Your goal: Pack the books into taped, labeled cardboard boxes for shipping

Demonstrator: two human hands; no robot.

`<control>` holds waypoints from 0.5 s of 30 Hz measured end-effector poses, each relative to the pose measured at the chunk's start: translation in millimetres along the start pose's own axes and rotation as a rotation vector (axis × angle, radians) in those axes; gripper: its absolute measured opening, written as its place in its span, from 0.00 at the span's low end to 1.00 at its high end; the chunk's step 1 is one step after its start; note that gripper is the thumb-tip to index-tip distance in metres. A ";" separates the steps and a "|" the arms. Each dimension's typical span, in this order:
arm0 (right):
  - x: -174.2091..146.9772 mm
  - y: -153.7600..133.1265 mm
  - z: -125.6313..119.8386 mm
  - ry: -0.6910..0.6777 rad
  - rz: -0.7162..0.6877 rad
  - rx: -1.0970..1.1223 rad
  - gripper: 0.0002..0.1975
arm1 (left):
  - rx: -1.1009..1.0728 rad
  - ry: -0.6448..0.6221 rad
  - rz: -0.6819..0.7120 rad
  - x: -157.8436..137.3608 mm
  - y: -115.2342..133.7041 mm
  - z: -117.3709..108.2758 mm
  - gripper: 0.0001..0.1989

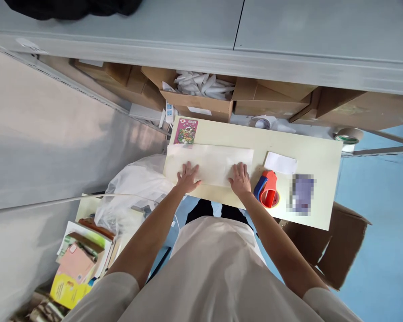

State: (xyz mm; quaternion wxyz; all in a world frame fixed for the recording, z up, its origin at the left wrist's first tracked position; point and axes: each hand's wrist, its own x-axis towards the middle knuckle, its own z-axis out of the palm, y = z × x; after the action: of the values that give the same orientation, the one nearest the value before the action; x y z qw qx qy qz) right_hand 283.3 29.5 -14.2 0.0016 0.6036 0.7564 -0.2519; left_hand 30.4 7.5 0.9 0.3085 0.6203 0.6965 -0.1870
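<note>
A long white sheet of paper (211, 158) lies flat on the pale yellow table (309, 152). My left hand (187, 178) rests on its left part with the fingers spread. Toward the sheet's right end, my right hand (240, 179) presses down with its fingers stretched out. Just right of that hand is a red and blue tape dispenser (269, 189). The sheet's upper left edge meets a pink printed booklet (186, 132), whose lower edge seems partly covered.
A white pad (280, 163) and a blurred purple item (302, 194) lie on the table's right side. Cardboard boxes (201, 107) stand behind, one filled with white rolled pieces (204, 84). Clear plastic (130, 188) bulges at left. An open carton (345, 243) sits at lower right.
</note>
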 end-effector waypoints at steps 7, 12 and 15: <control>-54.4 -18.8 21.2 -0.086 0.093 -0.047 0.29 | -0.018 0.011 0.039 -31.1 -28.2 17.2 0.33; -69.5 -31.1 26.6 -0.043 0.157 -0.053 0.25 | -0.050 0.061 0.062 -46.9 -34.3 23.4 0.30; -58.6 -39.3 20.4 0.058 0.171 -0.005 0.23 | -0.138 0.120 0.095 -46.4 -33.5 17.2 0.30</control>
State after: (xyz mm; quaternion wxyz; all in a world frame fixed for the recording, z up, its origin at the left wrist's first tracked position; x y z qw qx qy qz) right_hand 257.2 -37.4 0.9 0.0025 0.6731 0.7024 -0.2315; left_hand 2.8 -43.8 14.8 0.3169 0.6399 0.6948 -0.0864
